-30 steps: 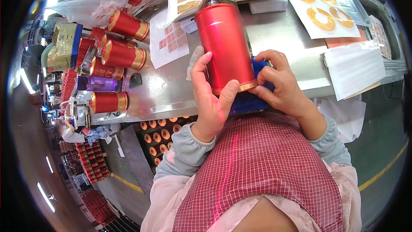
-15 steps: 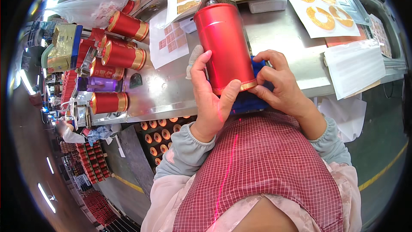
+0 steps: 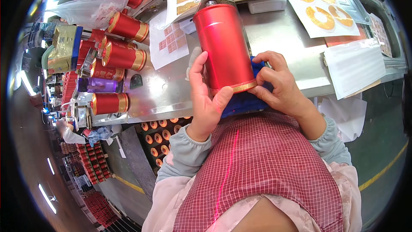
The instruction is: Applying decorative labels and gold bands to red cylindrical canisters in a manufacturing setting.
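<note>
A shiny red metal canister (image 3: 224,45) lies on the bench in front of me, its near end toward my apron. A narrow gold strip (image 3: 243,87) runs along the rim of that near end. My left hand (image 3: 204,92) holds the canister's left side, fingers along the wall and thumb at the near rim by the strip. At the right end of the near rim, my right hand (image 3: 277,81) pinches the gold strip's edge with thumb and fingertips. Under the canister's near part lies a blue cloth or pad (image 3: 244,104), mostly hidden.
Several red canisters with gold bands (image 3: 124,56) stand at the left of the metal bench (image 3: 161,96). Sheets of gold ring stickers (image 3: 319,17) lie at the far right, white paper (image 3: 354,66) nearer. A sticker sheet (image 3: 169,43) and a dark flat piece (image 3: 136,81) lie left.
My left thumb has slid left and nearer along the rim, uncovering more of the gold strip. The left hand has shifted slightly left; the right hand stays at the rim.
</note>
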Demonstrator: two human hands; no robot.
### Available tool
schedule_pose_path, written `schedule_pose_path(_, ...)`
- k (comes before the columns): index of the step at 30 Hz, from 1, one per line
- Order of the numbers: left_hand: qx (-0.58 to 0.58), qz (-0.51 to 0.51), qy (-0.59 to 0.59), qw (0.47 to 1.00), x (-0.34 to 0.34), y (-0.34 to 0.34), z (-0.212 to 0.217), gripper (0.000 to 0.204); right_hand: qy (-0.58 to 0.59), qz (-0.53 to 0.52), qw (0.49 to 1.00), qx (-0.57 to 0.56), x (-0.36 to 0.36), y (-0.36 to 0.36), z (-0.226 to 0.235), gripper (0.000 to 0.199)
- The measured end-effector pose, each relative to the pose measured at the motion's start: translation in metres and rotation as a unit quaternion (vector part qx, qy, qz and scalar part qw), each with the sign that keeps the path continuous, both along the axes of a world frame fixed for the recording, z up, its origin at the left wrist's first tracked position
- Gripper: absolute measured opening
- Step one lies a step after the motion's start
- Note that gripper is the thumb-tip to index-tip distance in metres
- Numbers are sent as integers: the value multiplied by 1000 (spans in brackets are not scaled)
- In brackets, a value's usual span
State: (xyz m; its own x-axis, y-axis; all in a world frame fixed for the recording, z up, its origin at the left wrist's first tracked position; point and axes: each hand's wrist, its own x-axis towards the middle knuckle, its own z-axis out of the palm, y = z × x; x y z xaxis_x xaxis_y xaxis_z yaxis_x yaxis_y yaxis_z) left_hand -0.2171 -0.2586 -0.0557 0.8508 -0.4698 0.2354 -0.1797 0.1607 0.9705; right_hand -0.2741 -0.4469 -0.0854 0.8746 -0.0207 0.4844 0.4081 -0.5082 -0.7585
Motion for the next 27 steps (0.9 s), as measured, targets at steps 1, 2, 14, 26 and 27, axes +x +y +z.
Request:
schedule_pose_path(1, 10, 5, 0, 1000, -1, -1, -2, 76, -1, -3, 1000, -6, 0, 0, 0, 25)
schedule_pose_path(2, 20, 12, 1, 1000, -2, -2, -4, 76, -2, -5, 1000, -12, 0, 0, 0, 25)
schedule_pose_path(14, -49, -46, 55, 996, 6, 17, -13, 72, 16, 5, 1000, -8, 0, 0, 0, 25)
schedule_pose_path(26, -6, -26, 63, 998, 4, 8, -6, 86, 17, 7, 1000, -9, 0, 0, 1, 25)
schedule_pose_path(27, -6, -28, 64, 998, 4, 8, -6, 86, 18, 5, 1000, -9, 0, -1, 0, 25)
